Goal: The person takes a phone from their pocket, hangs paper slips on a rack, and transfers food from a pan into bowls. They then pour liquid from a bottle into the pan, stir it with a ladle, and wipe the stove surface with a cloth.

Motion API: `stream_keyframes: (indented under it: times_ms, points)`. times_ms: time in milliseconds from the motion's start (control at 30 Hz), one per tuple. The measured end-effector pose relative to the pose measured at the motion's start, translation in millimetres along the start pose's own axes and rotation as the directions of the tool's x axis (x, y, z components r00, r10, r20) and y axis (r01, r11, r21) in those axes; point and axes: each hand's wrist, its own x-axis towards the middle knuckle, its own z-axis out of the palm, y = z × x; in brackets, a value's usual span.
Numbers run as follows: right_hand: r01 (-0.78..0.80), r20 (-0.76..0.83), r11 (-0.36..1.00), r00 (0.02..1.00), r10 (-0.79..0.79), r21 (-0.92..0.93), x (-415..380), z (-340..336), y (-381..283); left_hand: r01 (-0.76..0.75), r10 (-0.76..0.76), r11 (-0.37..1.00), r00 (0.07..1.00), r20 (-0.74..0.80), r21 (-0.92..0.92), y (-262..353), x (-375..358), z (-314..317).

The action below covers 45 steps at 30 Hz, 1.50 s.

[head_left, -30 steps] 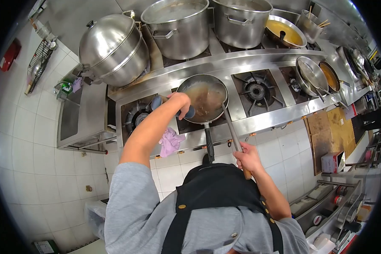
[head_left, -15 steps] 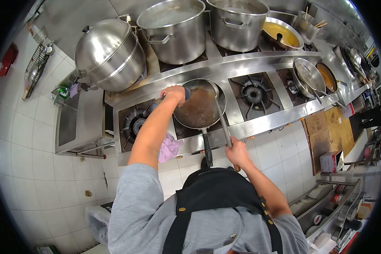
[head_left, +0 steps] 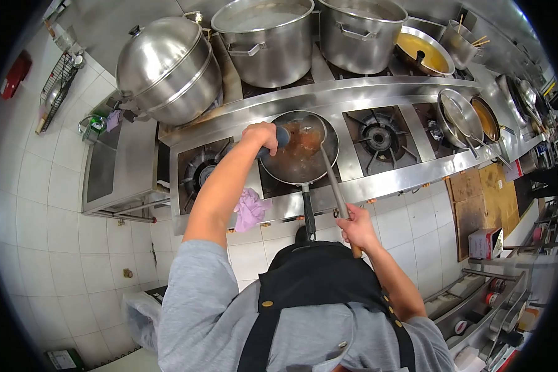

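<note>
A black-handled frying pan sits on a burner with thin brown, steaming liquid in it. My left hand is closed around a dark blue-grey cylindrical container, held over the pan's left side; most of it is hidden by my fingers. My right hand grips a long metal ladle near its wooden end. The ladle's head is down in the pan at the right, where the liquid looks redder. Left of the pan handle, a crumpled lilac cloth hangs at the stove's front edge.
Bare gas burners flank the pan, one at the right. Behind stand a domed steamer, two big stockpots and a pan of yellow liquid. Bowls with a strainer lie far right. Wooden boards stand below.
The ladle has shifted slightly within the pan, and a reddish patch now shows in the liquid. My right fingers have loosened a little on the handle. The whole view has shifted slightly.
</note>
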Motion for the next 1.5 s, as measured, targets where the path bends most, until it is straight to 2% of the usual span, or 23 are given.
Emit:
stream_keyframes:
  times_ms: [67,100,167,300,367,400,433,467,500,567,700,733,800,933,1000,1067,1100,1167,1267,1400,1433,1467,1500]
  points:
    - [0.089,-0.095,0.923,0.987,-0.133,-0.374,-4,-6,0,-0.027,0.027,1.000,0.999,-0.019,0.005,0,-7,0]
    - [0.087,-0.093,0.923,0.987,-0.131,-0.375,-3,-10,5,-0.026,0.026,1.000,1.000,-0.017,0.003,1,-8,0]
    - [0.313,-0.081,0.641,0.858,-0.508,-0.700,4,-16,20,-0.045,0.046,0.999,0.998,-0.041,0.025,6,-10,0]
    - [0.257,-0.049,0.554,0.877,-0.478,-0.792,25,-19,37,-0.056,0.058,0.996,0.998,-0.026,0.063,20,-15,-2]
    - [0.282,-0.035,0.476,0.831,-0.555,-0.833,31,-17,43,-0.073,0.074,0.996,0.997,-0.023,0.058,24,-17,-3]
    - [0.285,-0.034,0.475,0.830,-0.557,-0.833,29,-15,40,-0.071,0.073,0.996,0.997,-0.025,0.058,23,-18,-3]
    - [0.185,-0.124,0.821,0.947,-0.295,-0.540,25,-13,37,-0.082,0.082,0.996,0.997,-0.008,0.041,22,-19,-2]
    - [-0.014,-0.090,0.988,0.996,0.000,-0.155,20,-11,29,-0.092,0.092,0.995,0.996,0.009,0.023,19,-18,1]
    - [-0.013,-0.090,0.988,0.996,-0.001,-0.156,18,-16,24,-0.092,0.091,0.996,0.996,0.008,0.022,15,-17,5]
    - [-0.177,0.172,0.921,0.977,0.123,0.347,16,-27,16,-0.158,0.152,0.980,0.987,-0.058,-0.124,2,-13,16]
    - [-0.197,0.160,0.902,0.976,0.145,0.385,-5,-21,10,-0.322,0.253,0.859,0.943,-0.217,-0.397,-36,5,62]
    - [-0.149,0.129,0.930,0.985,0.111,0.335,-11,-18,8,-0.318,0.251,0.859,0.944,-0.212,-0.401,-45,6,72]
    - [-0.109,0.103,0.955,0.991,0.083,0.275,-22,-15,2,-0.379,0.263,0.689,0.925,-0.275,-0.617,-57,-2,87]
    - [-0.043,0.023,0.998,0.999,0.044,-0.046,-30,-16,-2,-0.371,0.223,0.466,0.928,-0.299,-0.803,-72,-13,112]
    - [-0.021,-0.004,0.984,1.000,0.021,-0.179,-27,-21,6,-0.372,0.224,0.460,0.927,-0.301,-0.806,-75,-19,115]
    - [0.111,-0.070,0.871,0.984,-0.164,-0.478,-19,-24,15,-0.374,0.223,0.456,0.926,-0.303,-0.808,-78,-21,119]
    - [0.114,-0.064,0.867,0.984,-0.166,-0.486,-17,-24,14,-0.383,0.230,0.539,0.924,-0.307,-0.750,-78,-20,119]
    - [0.225,-0.018,0.606,0.929,-0.369,-0.763,-11,-22,7,-0.390,0.235,0.617,0.920,-0.313,-0.684,-77,-16,120]
    - [0.204,-0.041,0.512,0.903,-0.427,-0.834,14,-20,22,-0.379,0.245,0.729,0.922,-0.300,-0.570,-66,-15,115]
    - [0.256,-0.028,0.580,0.900,-0.435,-0.773,26,-13,27,-0.216,0.132,0.877,0.967,-0.216,-0.429,-43,-21,95]
    - [0.166,-0.047,0.831,0.973,-0.225,-0.531,24,-11,24,-0.170,0.100,0.898,0.977,-0.189,-0.406,-37,-17,94]
    - [0.013,0.003,0.971,1.000,-0.012,-0.239,22,-11,21,-0.176,0.104,0.898,0.976,-0.193,-0.403,-30,-19,86]
    - [-0.034,0.073,0.999,0.997,0.034,-0.014,25,-14,24,-0.154,0.096,0.913,0.981,-0.167,-0.378,-23,-22,79]
